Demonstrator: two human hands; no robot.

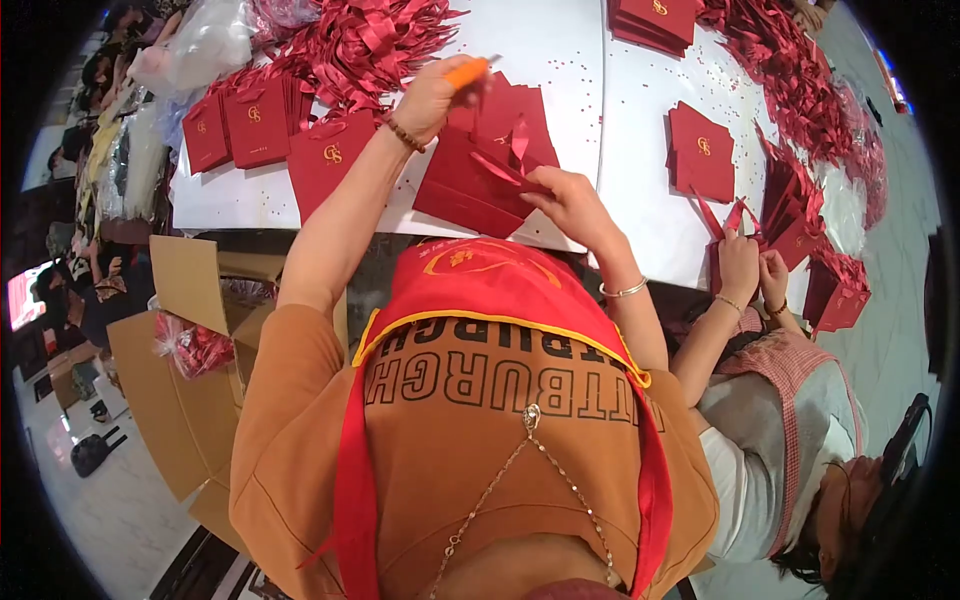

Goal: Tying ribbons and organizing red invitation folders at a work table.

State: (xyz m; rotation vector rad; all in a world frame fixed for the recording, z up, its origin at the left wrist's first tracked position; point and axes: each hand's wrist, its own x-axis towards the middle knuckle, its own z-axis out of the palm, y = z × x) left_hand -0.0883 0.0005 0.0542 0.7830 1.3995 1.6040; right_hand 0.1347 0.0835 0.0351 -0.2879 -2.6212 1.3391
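Note:
My left hand (430, 97) is raised above the table, closed around an orange-handled tool (467, 74) with a short metal tip pointing up and right. A dark red paper gift bag (462, 190) lies in front of me at the table's near edge, on top of other red bags (520, 105). My right hand (573, 205) is at the bag's right side, fingers pinched on a red ribbon (497, 170) that loops up from it. The fingertips partly hide where the ribbon meets the bag.
Stacked red bags (265, 125) and a heap of red ribbons (370, 45) cover the left of the white table (570, 70). Another stack (700, 150) lies right. A co-worker's hands (740, 265) handle ribbons there. An open cardboard box (165, 390) stands at left.

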